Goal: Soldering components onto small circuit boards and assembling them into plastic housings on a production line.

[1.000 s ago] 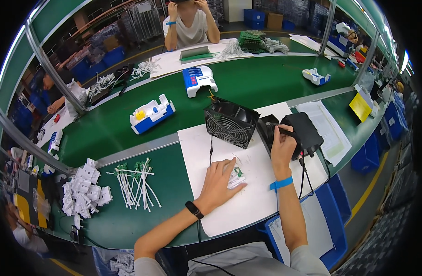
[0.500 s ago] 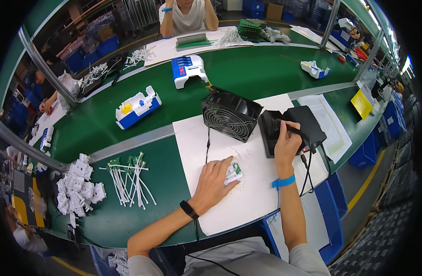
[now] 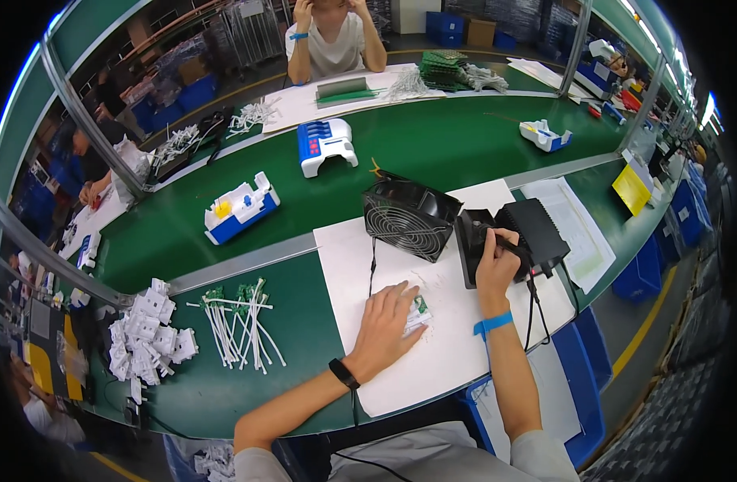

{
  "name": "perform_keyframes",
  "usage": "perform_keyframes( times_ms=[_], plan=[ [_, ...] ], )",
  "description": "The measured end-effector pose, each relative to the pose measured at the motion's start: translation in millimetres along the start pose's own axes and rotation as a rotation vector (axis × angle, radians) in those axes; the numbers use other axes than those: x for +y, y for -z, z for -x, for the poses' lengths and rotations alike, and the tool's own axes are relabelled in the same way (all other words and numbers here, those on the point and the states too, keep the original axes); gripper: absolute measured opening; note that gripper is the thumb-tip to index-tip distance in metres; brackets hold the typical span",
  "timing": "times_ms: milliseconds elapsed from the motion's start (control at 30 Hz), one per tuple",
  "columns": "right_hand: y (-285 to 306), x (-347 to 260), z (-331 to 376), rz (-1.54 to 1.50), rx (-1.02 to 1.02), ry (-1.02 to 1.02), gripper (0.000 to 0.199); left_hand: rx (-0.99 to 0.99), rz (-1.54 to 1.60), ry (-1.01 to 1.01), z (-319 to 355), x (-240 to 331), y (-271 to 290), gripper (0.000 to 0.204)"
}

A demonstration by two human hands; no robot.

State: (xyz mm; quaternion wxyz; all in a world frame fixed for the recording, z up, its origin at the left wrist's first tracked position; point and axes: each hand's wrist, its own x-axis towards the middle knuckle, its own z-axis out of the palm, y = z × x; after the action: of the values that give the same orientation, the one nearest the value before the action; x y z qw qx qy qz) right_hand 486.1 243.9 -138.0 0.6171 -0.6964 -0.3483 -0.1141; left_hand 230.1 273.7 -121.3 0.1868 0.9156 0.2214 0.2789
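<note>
Touching a white piece (green-patched) is the left grip.

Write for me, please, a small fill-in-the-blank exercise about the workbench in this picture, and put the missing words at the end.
1. The black handle is gripped by the person's ____ hand.
2. The strap on the person's right wrist is coloured ____.
3. The left hand touches a small part coloured white and ____.
4. In the picture, the pile of white plastic pieces lies to the ____ of the white cables.

Missing words: right; blue; green; left.
</note>
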Motion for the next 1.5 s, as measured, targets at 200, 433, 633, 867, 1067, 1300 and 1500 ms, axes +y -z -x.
perform_keyframes(
  times_ms=[200,433,633,867,1067,1300,1500],
  plan=[
    [6.2,-4.6,-1.5,-0.023,0.177,0.139,0.011,-0.123,-0.035,-0.215,-15.3,45.6,-38.0,0.076],
    [68.6,-42.1,-0.8,-0.065,0.104,0.07,0.011,-0.207,-0.217,-0.023,-1.0,57.6,-20.7,0.081],
    [101.0,-55.9,24.8,-0.322,-0.112,-0.214,0.012,-0.099,-0.262,0.007,39.8,16.2,-2.9,0.069],
    [83.8,-67.8,46.2,-0.386,-0.393,-0.2,0.015,-0.161,-0.238,-0.092,37.5,-10.3,32.0,0.054],
    [62.1,-60.0,59.5,-0.333,-0.325,-0.107,0.01,-0.205,-0.133,-0.071,34.4,-12.3,33.5,0.051],
    [58.1,-29.5,83.2,-0.282,-0.346,-0.118,0.017,-0.228,-0.141,-0.094,32.7,-19.7,33.3,0.054],
    [60.6,-30.5,81.8,-0.294,-0.422,-0.047,0.017,-0.232,-0.115,-0.087,29.9,-20.9,35.4,0.052]
  ],
)
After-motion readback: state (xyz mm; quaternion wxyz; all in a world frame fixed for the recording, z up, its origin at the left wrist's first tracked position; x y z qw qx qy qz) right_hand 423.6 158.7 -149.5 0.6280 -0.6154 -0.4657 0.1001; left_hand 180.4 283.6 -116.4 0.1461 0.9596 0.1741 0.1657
